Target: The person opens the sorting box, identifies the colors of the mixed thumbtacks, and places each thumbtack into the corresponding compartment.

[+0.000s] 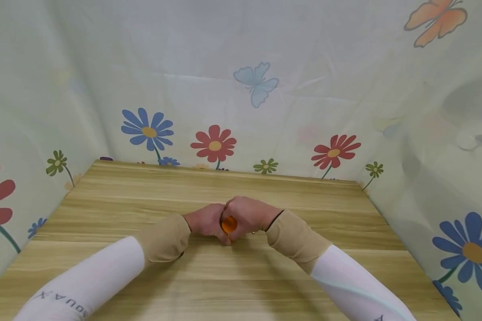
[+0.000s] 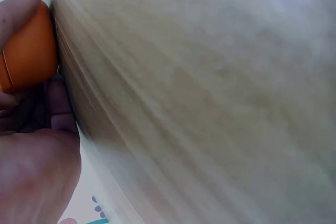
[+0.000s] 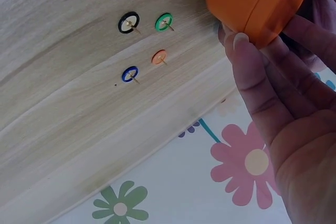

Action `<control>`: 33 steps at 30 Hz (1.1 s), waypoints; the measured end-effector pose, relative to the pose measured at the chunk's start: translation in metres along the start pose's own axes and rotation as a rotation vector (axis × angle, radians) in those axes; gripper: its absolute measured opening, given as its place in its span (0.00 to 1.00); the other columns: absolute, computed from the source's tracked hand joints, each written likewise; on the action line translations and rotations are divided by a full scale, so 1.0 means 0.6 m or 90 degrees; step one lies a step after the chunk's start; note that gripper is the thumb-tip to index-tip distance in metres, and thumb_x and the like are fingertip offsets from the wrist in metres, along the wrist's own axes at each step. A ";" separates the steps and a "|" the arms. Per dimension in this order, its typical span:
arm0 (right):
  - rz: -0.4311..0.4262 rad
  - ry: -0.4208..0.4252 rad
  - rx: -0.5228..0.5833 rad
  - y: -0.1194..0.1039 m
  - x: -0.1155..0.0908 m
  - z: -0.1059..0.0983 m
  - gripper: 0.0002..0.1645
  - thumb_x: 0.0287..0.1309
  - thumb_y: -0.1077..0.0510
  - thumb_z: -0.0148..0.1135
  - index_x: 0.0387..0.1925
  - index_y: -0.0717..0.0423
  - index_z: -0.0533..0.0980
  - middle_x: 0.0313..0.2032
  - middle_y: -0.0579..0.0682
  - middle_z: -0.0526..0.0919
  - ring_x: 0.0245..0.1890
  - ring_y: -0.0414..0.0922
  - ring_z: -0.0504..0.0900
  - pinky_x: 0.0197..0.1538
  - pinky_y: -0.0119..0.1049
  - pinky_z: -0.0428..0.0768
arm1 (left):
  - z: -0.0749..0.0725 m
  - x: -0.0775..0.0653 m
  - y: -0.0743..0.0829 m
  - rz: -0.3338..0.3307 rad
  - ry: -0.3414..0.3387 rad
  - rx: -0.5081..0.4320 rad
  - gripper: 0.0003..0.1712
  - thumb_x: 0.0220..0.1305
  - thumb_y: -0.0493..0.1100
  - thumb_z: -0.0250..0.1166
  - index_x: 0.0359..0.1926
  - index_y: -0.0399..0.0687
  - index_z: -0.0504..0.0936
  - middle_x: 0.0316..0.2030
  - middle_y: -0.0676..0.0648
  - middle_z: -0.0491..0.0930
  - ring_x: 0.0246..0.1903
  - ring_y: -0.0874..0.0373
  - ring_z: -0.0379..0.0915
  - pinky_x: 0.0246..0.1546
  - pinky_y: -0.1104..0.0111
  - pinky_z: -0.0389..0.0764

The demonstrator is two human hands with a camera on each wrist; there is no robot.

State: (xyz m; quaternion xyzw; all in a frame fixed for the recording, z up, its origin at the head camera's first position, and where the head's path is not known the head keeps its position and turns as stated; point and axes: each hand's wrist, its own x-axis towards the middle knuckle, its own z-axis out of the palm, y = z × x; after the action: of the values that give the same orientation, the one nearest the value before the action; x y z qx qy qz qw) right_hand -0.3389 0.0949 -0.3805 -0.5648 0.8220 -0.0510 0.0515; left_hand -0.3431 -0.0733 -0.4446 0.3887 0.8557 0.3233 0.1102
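Both hands meet around a small orange round container (image 1: 229, 224) in the middle of the wooden table. A seam runs around its body in the right wrist view. My left hand (image 1: 207, 220) grips it from the left, and my right hand (image 1: 246, 216) curls over it from the right. Low over the tabletop, the container (image 2: 32, 51) is partly covered by fingers. Beside it lie several thumbtacks, points up: a black thumbtack (image 3: 124, 26), a green thumbtack (image 3: 164, 14), an orange thumbtack (image 3: 157, 58) and a blue thumbtack (image 3: 126, 76).
The wooden table (image 1: 305, 285) reaches back to a pale curtain (image 1: 176, 58) printed with flowers and butterflies, which also hangs along both sides. A small dark purple thing (image 1: 106, 158) shows at the table's far left corner.
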 end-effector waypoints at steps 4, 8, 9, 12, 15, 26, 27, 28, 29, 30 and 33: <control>0.007 -0.002 0.005 -0.001 0.001 -0.001 0.16 0.40 0.49 0.75 0.31 0.51 0.82 0.27 0.41 0.79 0.28 0.37 0.74 0.32 0.23 0.72 | -0.001 -0.002 0.001 0.004 -0.001 -0.001 0.35 0.37 0.50 0.80 0.46 0.51 0.72 0.40 0.61 0.74 0.39 0.66 0.70 0.43 0.72 0.71; 0.011 -0.007 0.002 -0.002 0.002 -0.002 0.17 0.39 0.47 0.76 0.31 0.50 0.82 0.27 0.39 0.79 0.27 0.36 0.73 0.31 0.24 0.71 | -0.001 -0.005 0.004 0.019 0.009 0.007 0.34 0.38 0.49 0.80 0.46 0.51 0.72 0.39 0.61 0.74 0.38 0.66 0.70 0.42 0.72 0.71; 0.012 -0.008 0.000 -0.002 0.002 -0.003 0.18 0.39 0.47 0.76 0.32 0.50 0.82 0.27 0.39 0.79 0.27 0.35 0.73 0.31 0.24 0.71 | -0.001 -0.005 0.004 0.024 0.012 0.008 0.33 0.38 0.49 0.80 0.46 0.51 0.72 0.39 0.61 0.74 0.38 0.66 0.70 0.42 0.72 0.71; 0.013 -0.009 -0.005 -0.002 0.003 -0.003 0.18 0.38 0.46 0.76 0.32 0.50 0.81 0.27 0.39 0.79 0.27 0.35 0.73 0.31 0.24 0.71 | -0.001 -0.007 0.006 0.037 0.019 0.006 0.32 0.39 0.47 0.79 0.46 0.51 0.73 0.40 0.61 0.74 0.38 0.66 0.70 0.42 0.72 0.71; 0.011 -0.010 -0.006 -0.003 0.004 -0.003 0.19 0.39 0.46 0.76 0.32 0.50 0.81 0.27 0.39 0.79 0.27 0.36 0.74 0.31 0.23 0.71 | 0.000 -0.009 0.007 0.045 0.022 0.001 0.32 0.39 0.46 0.79 0.45 0.50 0.73 0.39 0.60 0.74 0.38 0.66 0.70 0.42 0.72 0.72; 0.020 -0.019 -0.011 -0.006 0.009 -0.001 0.18 0.38 0.46 0.76 0.30 0.50 0.80 0.24 0.38 0.78 0.24 0.33 0.71 0.29 0.23 0.71 | 0.001 -0.010 0.004 0.045 0.018 -0.031 0.31 0.38 0.45 0.80 0.44 0.52 0.74 0.38 0.61 0.75 0.37 0.66 0.70 0.42 0.71 0.72; 0.020 -0.020 -0.011 -0.006 0.009 -0.001 0.17 0.38 0.46 0.76 0.29 0.50 0.80 0.24 0.38 0.78 0.23 0.33 0.71 0.29 0.23 0.71 | 0.001 -0.011 0.005 0.046 0.017 -0.038 0.31 0.38 0.44 0.80 0.44 0.52 0.74 0.38 0.61 0.75 0.37 0.65 0.70 0.42 0.71 0.72; 0.022 -0.021 -0.011 -0.006 0.009 0.000 0.17 0.38 0.46 0.76 0.28 0.50 0.80 0.23 0.39 0.78 0.23 0.33 0.71 0.28 0.23 0.71 | 0.001 -0.011 0.005 0.046 0.018 -0.041 0.31 0.38 0.44 0.80 0.44 0.52 0.74 0.38 0.61 0.75 0.37 0.65 0.70 0.42 0.71 0.73; 0.023 -0.022 -0.010 -0.006 0.010 0.000 0.17 0.38 0.47 0.76 0.28 0.49 0.80 0.23 0.39 0.78 0.23 0.33 0.71 0.28 0.24 0.71 | 0.001 -0.011 0.006 0.046 0.019 -0.045 0.31 0.38 0.44 0.80 0.44 0.52 0.74 0.38 0.61 0.75 0.37 0.65 0.71 0.42 0.71 0.73; 0.026 -0.023 -0.008 -0.006 0.010 -0.001 0.16 0.37 0.47 0.76 0.28 0.49 0.81 0.22 0.39 0.78 0.22 0.33 0.71 0.27 0.24 0.71 | 0.001 -0.012 0.007 0.047 0.019 -0.046 0.31 0.38 0.44 0.80 0.44 0.52 0.74 0.38 0.60 0.75 0.37 0.65 0.71 0.42 0.71 0.73; 0.033 -0.028 -0.001 -0.006 0.010 -0.002 0.16 0.37 0.47 0.76 0.27 0.50 0.81 0.23 0.39 0.79 0.23 0.33 0.71 0.28 0.24 0.71 | 0.001 -0.012 0.009 0.046 0.019 -0.050 0.31 0.39 0.43 0.80 0.45 0.51 0.73 0.38 0.59 0.75 0.37 0.65 0.70 0.42 0.70 0.73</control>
State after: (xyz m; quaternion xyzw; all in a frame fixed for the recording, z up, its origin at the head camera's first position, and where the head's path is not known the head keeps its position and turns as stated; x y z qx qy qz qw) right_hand -0.3379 0.0883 -0.3789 -0.5444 0.8351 -0.0367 0.0701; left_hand -0.3350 -0.0760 -0.4421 0.4102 0.8292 0.3660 0.1009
